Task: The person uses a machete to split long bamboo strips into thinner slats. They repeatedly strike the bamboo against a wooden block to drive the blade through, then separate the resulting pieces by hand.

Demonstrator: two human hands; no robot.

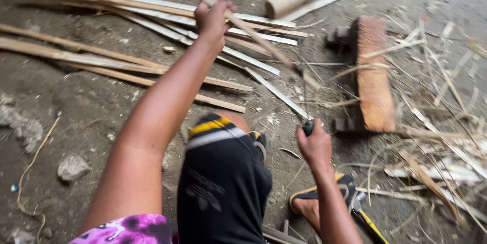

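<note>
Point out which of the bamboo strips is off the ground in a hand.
It is the bamboo strip gripped by the left hand, slanting across the frame above the pile. The other split strips lie flat on the dirt floor, untouched.

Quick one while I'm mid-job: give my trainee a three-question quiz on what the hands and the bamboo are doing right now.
1. True or false: the left hand grips a long bamboo strip raised over the ground.
2. What does the right hand hold? A) a stone B) a dark tool handle C) nothing
3. Fill in: the wooden block lies to the ____ of the right hand, on the dirt floor.

Key
1. True.
2. B; its blade is too blurred to make out.
3. Right, slightly further away from the person. Split bamboo slats lie on the left.
</note>
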